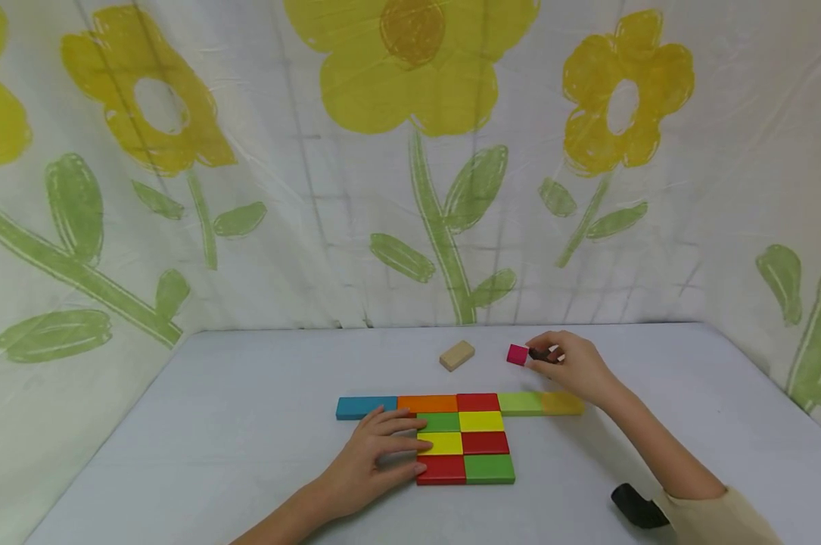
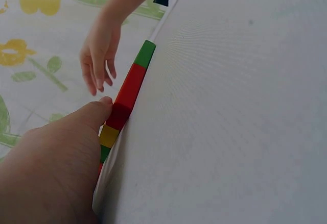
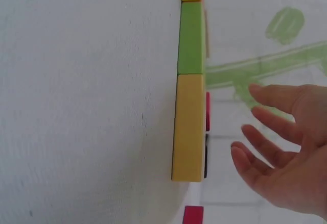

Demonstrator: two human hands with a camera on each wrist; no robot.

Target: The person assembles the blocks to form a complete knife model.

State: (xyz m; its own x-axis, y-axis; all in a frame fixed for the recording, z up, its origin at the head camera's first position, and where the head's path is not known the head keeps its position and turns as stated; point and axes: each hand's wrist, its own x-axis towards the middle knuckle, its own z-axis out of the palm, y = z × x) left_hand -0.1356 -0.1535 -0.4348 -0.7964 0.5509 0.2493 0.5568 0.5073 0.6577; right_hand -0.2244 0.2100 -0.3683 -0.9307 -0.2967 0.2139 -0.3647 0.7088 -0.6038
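My left hand (image 1: 365,462) rests along the left side of a block of coloured wooden tiles, its fingers fairly straight and fingertips on the green tile (image 1: 439,422), yellow tile (image 1: 446,443) and red tile (image 1: 444,470). In the left wrist view its thumb touches the red tile (image 2: 129,94). My right hand (image 1: 576,365) hovers past the far row's right end, close to a pink block (image 1: 517,354) and a dark block (image 1: 543,354). Spread, loosely bent fingers with nothing between them show on this hand (image 3: 286,147) in the right wrist view.
The far row runs from a blue tile (image 1: 367,408) through an orange tile (image 1: 427,404) to a yellow-orange tile (image 1: 561,403). Behind it lies a plain wooden block (image 1: 457,355). A black object (image 1: 638,507) is by the right sleeve. A flower-printed curtain (image 1: 356,227) hangs behind the table.
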